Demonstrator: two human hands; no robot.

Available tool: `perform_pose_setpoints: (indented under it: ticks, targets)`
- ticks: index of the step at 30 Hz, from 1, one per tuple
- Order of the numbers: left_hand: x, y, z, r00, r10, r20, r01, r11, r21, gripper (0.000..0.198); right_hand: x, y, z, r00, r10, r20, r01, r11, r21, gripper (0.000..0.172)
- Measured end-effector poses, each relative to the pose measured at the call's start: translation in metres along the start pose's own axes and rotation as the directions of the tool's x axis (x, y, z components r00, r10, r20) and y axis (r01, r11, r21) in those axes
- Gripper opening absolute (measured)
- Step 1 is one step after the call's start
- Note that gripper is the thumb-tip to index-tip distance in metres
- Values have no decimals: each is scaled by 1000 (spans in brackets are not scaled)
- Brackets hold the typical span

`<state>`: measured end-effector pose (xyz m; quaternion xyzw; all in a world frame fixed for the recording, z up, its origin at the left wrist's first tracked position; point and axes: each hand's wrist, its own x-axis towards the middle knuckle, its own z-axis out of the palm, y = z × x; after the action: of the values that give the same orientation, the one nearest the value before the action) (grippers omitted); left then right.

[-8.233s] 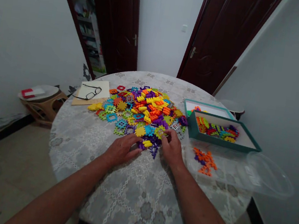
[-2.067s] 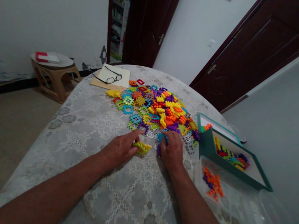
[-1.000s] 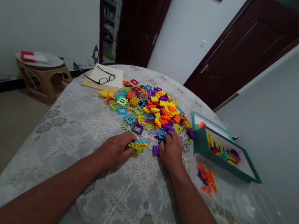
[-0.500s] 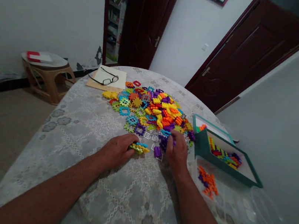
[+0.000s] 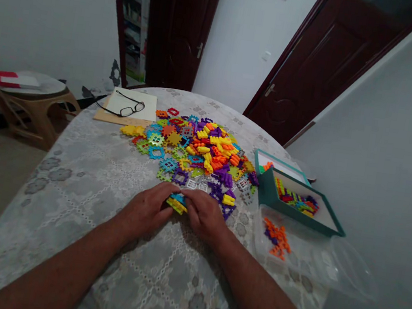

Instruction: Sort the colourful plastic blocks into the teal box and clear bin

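Close together over the near side of the tablecloth, both hands grip one small stack of plastic building blocks (image 5: 177, 203), yellow-green below and blue on top. My left hand (image 5: 147, 206) is closed round its left end. From the right, my right hand (image 5: 205, 214) pinches the stack, its fingers covering part of the blue. Just beyond them lies a large pile of gear-edged and peg-shaped blocks (image 5: 173, 139) in many colours. Beside my right hand are dark purple blocks and a yellow block (image 5: 228, 200). White window-grid pieces (image 5: 203, 187) lie flat beyond the fingers.
To the right stands a green box (image 5: 280, 202) holding coloured blocks. Nearer is a clear plastic tub (image 5: 261, 240) with orange and purple pieces. Glasses (image 5: 127, 111) rest on paper at the back left. A stool (image 5: 37, 114) stands left of the table (image 5: 75, 223).
My right hand has left the purple blocks and come left to meet my left hand at the stack. A yellow block now shows near the purple ones. The view has swung right.
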<state>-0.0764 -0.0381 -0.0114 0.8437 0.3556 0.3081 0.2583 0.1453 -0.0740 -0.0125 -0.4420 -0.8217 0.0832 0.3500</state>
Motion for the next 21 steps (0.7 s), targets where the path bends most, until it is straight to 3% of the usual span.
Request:
perform_pose_setpoints:
  ticks: [3, 6, 8, 11, 14, 21]
  targets:
    - [2, 6, -4, 999, -20, 48, 19, 1000, 9, 29, -3, 9, -15, 997, 58, -41, -61, 995, -83, 35]
    - [2, 11, -7, 994, -71, 80, 69, 997, 33, 23, -6, 21, -46, 971, 237, -31, -234, 912, -337, 27]
    - [2, 12, -8, 992, -85, 98, 82, 996, 38, 24, -8, 27, -67, 932, 357, 57, -290, 833, -471, 22]
    - [2, 12, -7, 990, -96, 102, 92, 995, 41, 27, -12, 34, -85, 873, 440, 208, -283, 806, -520, 19]
    - [2, 12, -7, 990, -102, 101, 98, 994, 43, 29, -14, 40, -83, 866, 448, 224, -288, 812, -508, 17]
    - [0, 9, -4, 992, -74, 103, 68, 996, 58, 33, -14, 51, -63, 936, 344, 71, -270, 835, -480, 10]
